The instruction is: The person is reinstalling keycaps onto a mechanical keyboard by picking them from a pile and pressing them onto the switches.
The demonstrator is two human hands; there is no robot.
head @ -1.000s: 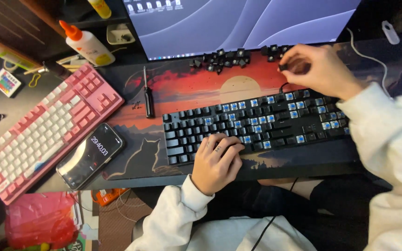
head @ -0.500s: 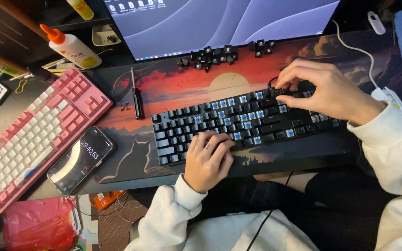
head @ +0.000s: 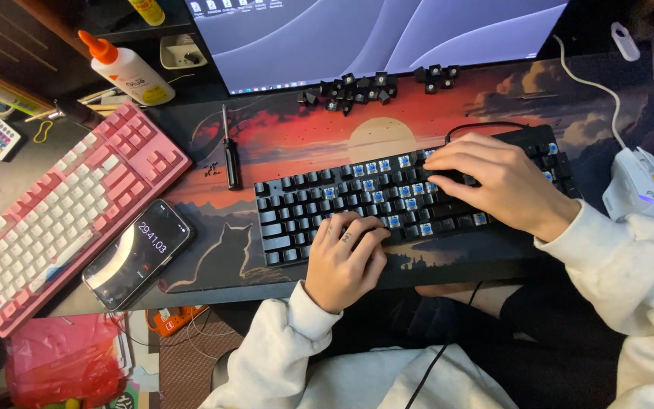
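Observation:
A black keyboard (head: 304, 204) lies on the desk mat, and several of its keys are bare blue switches. My left hand (head: 342, 261) rests on its front edge with the fingers curled down onto the lower keys, holding it steady. My right hand (head: 493, 182) lies over the right half, fingertips bunched and pressing a black keycap (head: 448, 176) into the upper rows. Loose black keycaps (head: 350, 89) sit in a heap by the monitor's foot, and a second small group of keycaps (head: 434, 76) lies to their right.
A pink and white keyboard (head: 62, 212) lies angled at the left beside a phone (head: 139, 254) showing a timer. A small screwdriver (head: 228, 151), a glue bottle (head: 126, 70), a white mouse (head: 637, 182) and the monitor (head: 387, 30) surround the mat (head: 289, 136).
My right hand came down from the loose keycaps by the monitor onto the right half of the black keyboard. My left hand stayed on the front keys. The view shifted a little.

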